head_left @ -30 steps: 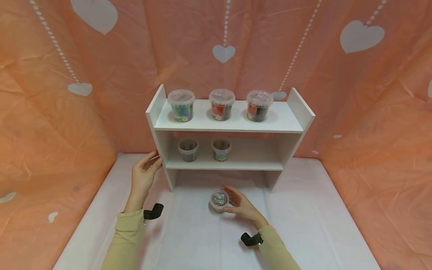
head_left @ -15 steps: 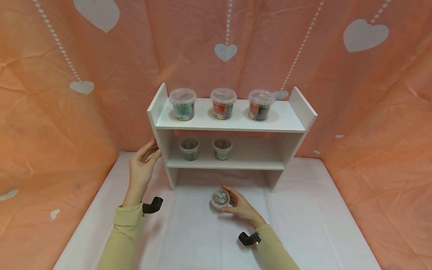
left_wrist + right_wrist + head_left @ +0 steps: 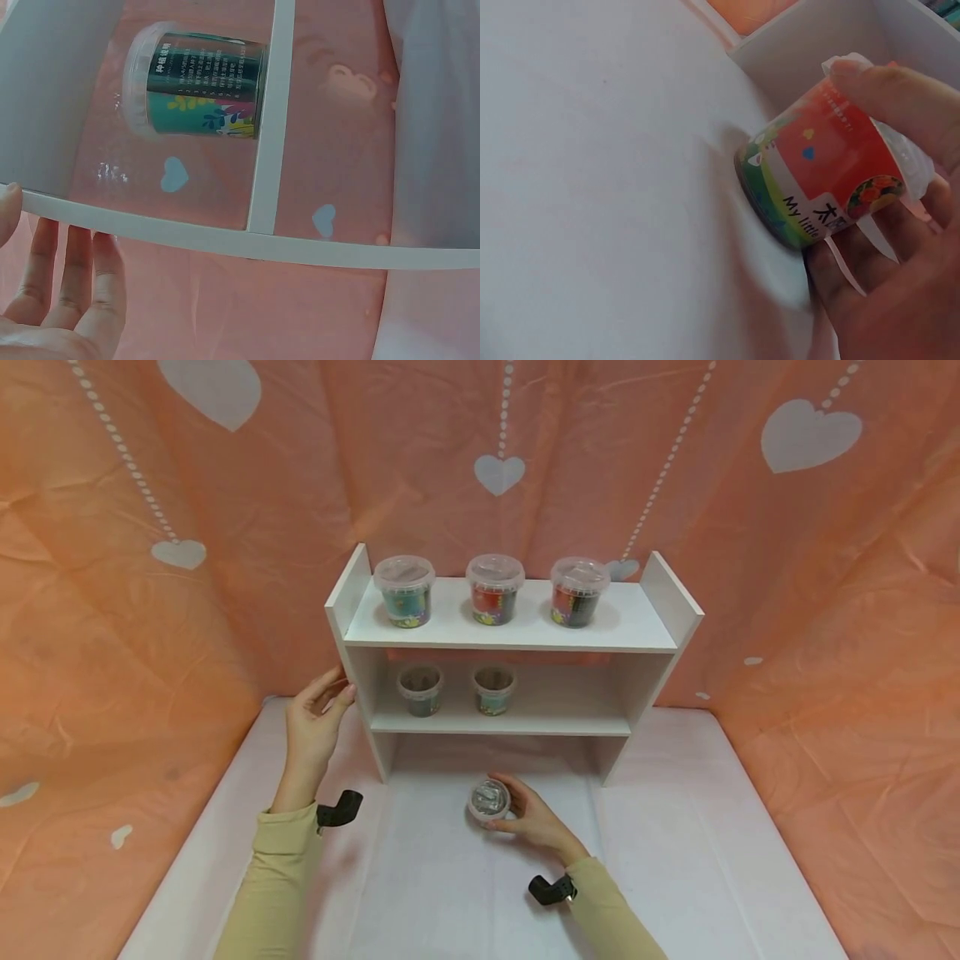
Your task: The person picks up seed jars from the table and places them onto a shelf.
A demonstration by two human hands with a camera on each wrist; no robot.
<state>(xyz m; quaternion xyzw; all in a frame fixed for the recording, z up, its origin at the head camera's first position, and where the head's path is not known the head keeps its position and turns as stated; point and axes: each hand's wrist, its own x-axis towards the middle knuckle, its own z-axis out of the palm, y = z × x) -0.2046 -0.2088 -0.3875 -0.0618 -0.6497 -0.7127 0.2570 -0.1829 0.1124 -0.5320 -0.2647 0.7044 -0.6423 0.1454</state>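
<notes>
My right hand grips a small plastic cup from its right side, thumb and fingers around the wall. A crumpled silvery packet or film shows in its top. In the right wrist view, the cup has a red and green label with "My little" on it, and its base is close to the white table. At the left of the white shelf unit, my left hand touches the side panel. Its fingers lie against the panel's outer side, with the thumb at the front edge.
Three lidded cups with colourful labels, including a green one, a red one and a red-black one, stand on the top shelf. Two lidless cups, one left and one right, stand on the middle shelf. Orange cloth surrounds the table.
The left hand has slid slightly up along the side panel in the head view. The right hand keeps its grip on the cup, nearly still. The view has shifted a little.
</notes>
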